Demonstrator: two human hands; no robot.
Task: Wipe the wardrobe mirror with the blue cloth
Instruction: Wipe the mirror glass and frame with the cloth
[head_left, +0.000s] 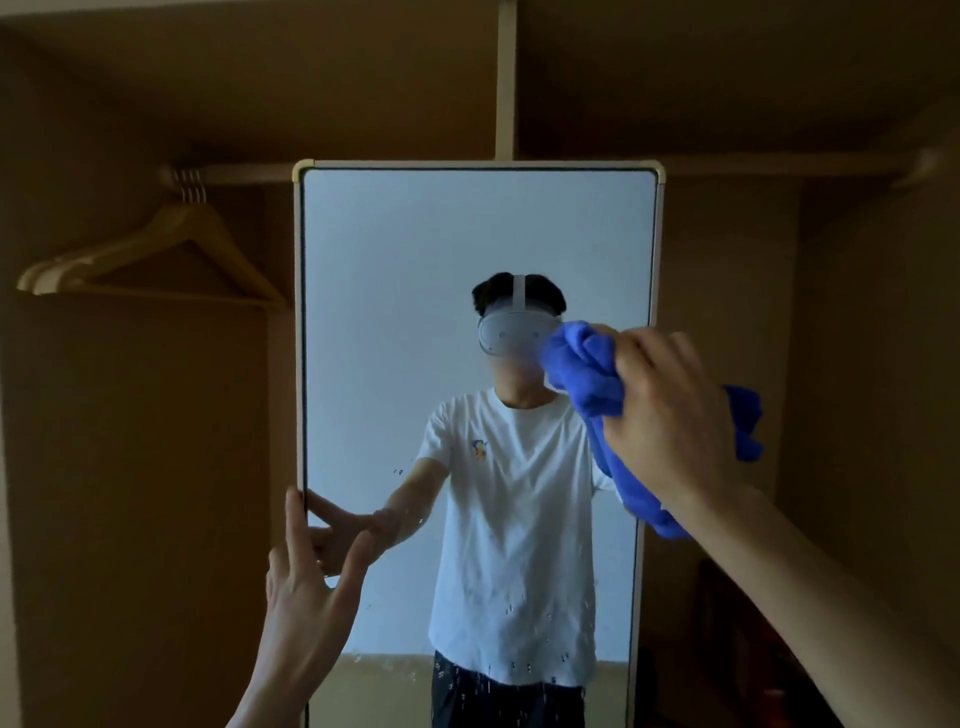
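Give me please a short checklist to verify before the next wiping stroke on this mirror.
1. Blue cloth gripped in the right hand: ok.
2. Cloth pressed on the mirror: cannot tell; it is bunched near the right edge.
3. Left hand steadying the mirror's left edge, fingers straight: ok.
4. Lower glass free of droplets: not ok, drops sit there.
5. Hangers out of the stroke's way: ok, they hang left of the mirror.

Free glass across upper mirror (415, 234); left hand (306, 587) blocking lower-left edge, right hand (670, 410) gripping blue cloth (582, 374) at right edge.
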